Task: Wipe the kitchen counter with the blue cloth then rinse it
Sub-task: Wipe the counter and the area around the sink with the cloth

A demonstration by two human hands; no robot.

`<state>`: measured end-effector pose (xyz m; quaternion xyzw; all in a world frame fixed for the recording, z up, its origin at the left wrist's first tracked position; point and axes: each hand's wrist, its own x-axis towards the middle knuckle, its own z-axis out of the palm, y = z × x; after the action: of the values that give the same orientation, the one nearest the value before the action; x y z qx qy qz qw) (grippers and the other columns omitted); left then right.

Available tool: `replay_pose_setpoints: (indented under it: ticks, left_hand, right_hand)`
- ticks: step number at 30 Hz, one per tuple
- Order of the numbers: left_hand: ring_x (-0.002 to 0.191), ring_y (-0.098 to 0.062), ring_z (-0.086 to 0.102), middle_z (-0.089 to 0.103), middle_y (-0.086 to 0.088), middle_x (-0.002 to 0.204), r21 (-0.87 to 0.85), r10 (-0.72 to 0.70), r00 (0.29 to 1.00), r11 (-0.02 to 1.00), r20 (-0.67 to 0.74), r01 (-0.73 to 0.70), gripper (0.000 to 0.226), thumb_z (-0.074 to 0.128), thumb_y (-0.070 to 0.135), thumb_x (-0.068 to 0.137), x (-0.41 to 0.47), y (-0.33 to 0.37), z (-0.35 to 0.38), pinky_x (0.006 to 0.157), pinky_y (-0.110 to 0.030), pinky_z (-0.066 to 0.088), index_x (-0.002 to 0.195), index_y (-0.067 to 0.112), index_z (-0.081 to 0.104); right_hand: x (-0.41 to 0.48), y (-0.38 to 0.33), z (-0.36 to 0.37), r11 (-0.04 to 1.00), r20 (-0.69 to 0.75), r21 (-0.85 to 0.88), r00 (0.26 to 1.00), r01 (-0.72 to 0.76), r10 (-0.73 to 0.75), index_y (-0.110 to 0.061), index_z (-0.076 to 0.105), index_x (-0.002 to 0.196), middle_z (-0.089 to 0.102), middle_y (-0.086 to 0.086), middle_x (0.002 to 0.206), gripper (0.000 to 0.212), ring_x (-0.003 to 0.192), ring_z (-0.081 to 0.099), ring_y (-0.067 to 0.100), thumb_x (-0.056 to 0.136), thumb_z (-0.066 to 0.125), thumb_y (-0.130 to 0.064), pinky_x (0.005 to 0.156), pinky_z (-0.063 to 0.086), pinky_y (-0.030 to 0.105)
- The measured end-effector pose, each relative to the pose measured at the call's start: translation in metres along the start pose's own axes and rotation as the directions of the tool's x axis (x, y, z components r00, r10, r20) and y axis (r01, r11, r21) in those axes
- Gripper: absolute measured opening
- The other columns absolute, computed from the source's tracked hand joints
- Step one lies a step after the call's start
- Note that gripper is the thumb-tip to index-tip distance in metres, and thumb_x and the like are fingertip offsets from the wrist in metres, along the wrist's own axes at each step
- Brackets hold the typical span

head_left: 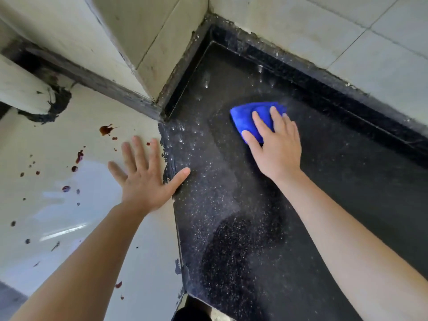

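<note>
My left hand (143,179) and right hand (278,147) are both bare, and the nails are cut short. My left forearm (92,256) and right forearm (342,239) are bare too, uncovered from each wrist to the near edge of view. The fingers (139,151) of my left hand look slightly blurred. Between my arms at the near edge is a dark shape (192,313), which may be my clothing; I cannot tell.

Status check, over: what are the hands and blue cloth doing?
Right hand flat, pressing blue cloth on wet black counter. Left hand open on stained white surface. Nothing blocking cloth.
</note>
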<state>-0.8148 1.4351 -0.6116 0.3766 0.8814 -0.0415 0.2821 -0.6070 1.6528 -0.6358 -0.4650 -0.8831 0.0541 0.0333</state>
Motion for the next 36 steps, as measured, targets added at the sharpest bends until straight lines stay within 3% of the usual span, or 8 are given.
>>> replay_pose_setpoints:
  ticks: [3, 6, 13, 19, 27, 29, 33, 36]
  left_hand:
    - [0.141, -0.027, -0.043, -0.044, -0.004, 0.155, -0.006, 0.007, 1.0, 1.0, 0.003, -0.007, 0.109, 0.005, 0.099, 0.071, 0.001, 0.0, -0.001, 0.112, -0.067, -0.019, 0.15, 0.034, -0.032]
    - [0.141, -0.027, -0.043, -0.044, -0.005, 0.155, -0.011, 0.009, 1.0, 1.0, -0.002, -0.009, 0.11, 0.007, 0.099, 0.07, 0.002, 0.0, -0.001, 0.112, -0.067, -0.019, 0.151, 0.034, -0.03]
    - [0.141, -0.028, -0.043, -0.044, -0.004, 0.155, -0.007, -0.002, 1.0, 1.0, 0.02, 0.002, 0.112, 0.002, 0.101, 0.065, 0.002, 0.0, -0.003, 0.112, -0.068, -0.017, 0.149, 0.035, -0.033]
    - [0.143, -0.03, -0.04, -0.046, -0.004, 0.154, -0.018, 0.01, 1.0, 1.0, 0.003, -0.01, 0.113, -0.002, 0.101, 0.064, 0.001, 0.003, -0.004, 0.113, -0.068, -0.015, 0.149, 0.035, -0.034]
    - [0.141, -0.03, -0.042, -0.047, -0.005, 0.153, -0.003, -0.001, 1.0, 1.0, -0.011, 0.001, 0.113, -0.002, 0.101, 0.065, 0.005, 0.0, -0.002, 0.113, -0.068, -0.016, 0.149, 0.033, -0.034]
    - [0.141, -0.03, -0.042, -0.046, -0.006, 0.154, 0.002, 0.001, 1.0, 1.0, -0.009, -0.001, 0.113, 0.0, 0.101, 0.066, 0.006, 0.001, -0.003, 0.113, -0.069, -0.016, 0.15, 0.033, -0.033]
    - [0.141, -0.03, -0.042, -0.044, -0.006, 0.155, 0.0, -0.003, 1.0, 1.0, -0.001, 0.003, 0.114, 0.001, 0.102, 0.065, 0.003, 0.0, -0.002, 0.113, -0.069, -0.015, 0.15, 0.033, -0.032]
    - [0.141, -0.03, -0.043, -0.045, -0.006, 0.154, -0.013, 0.0, 1.0, 1.0, -0.002, 0.0, 0.114, 0.001, 0.102, 0.065, 0.002, 0.001, -0.003, 0.112, -0.069, -0.016, 0.15, 0.033, -0.032]
  right_hand:
    - [0.043, 0.017, -0.007, 0.925, -0.028, -0.021, 0.925, -0.379, 0.379, -0.029, 0.048, 0.148, 0.039, 0.019, 0.149, 0.063, 0.126, 0.04, 0.046, 0.098, 0.036, -0.065, 0.108, 0.035, 0.052]
    - [0.096, -0.014, -0.006, 0.846, -0.044, -0.047, 0.847, -0.531, 0.529, -0.025, 0.044, 0.149, 0.038, 0.02, 0.145, 0.066, 0.122, 0.039, 0.045, 0.099, 0.031, -0.065, 0.102, 0.035, 0.049]
    - [0.135, -0.076, -0.004, 0.997, 0.105, -0.075, 0.994, -0.009, 0.017, -0.029, 0.04, 0.151, 0.038, 0.015, 0.146, 0.066, 0.124, 0.038, 0.041, 0.098, 0.03, -0.067, 0.101, 0.036, 0.047]
    - [0.106, -0.018, 0.0, 0.97, -0.045, -0.105, 0.975, -0.221, 0.218, -0.027, 0.044, 0.15, 0.043, 0.018, 0.14, 0.07, 0.12, 0.042, 0.042, 0.097, 0.029, -0.07, 0.101, 0.035, 0.049]
    - [0.154, -0.094, 0.023, 0.93, -0.006, 0.041, 0.931, -0.365, 0.366, -0.025, 0.032, 0.155, 0.026, 0.016, 0.156, 0.064, 0.138, 0.026, 0.043, 0.101, 0.025, -0.058, 0.113, 0.023, 0.051]
    - [0.15, -0.092, 0.019, 0.953, 0.028, 0.07, 0.955, -0.296, 0.295, -0.03, 0.031, 0.156, 0.024, 0.013, 0.158, 0.061, 0.14, 0.023, 0.042, 0.101, 0.027, -0.057, 0.114, 0.021, 0.05]
    - [0.1, -0.086, 0.019, 0.986, 0.033, 0.094, 0.989, 0.138, -0.142, -0.031, 0.041, 0.151, 0.031, 0.012, 0.155, 0.057, 0.136, 0.029, 0.041, 0.1, 0.034, -0.054, 0.113, 0.025, 0.051]
    - [0.107, -0.074, 0.012, 0.98, 0.027, 0.067, 0.981, 0.19, -0.192, -0.031, 0.043, 0.15, 0.035, 0.014, 0.153, 0.057, 0.132, 0.035, 0.04, 0.101, 0.034, -0.058, 0.11, 0.03, 0.049]
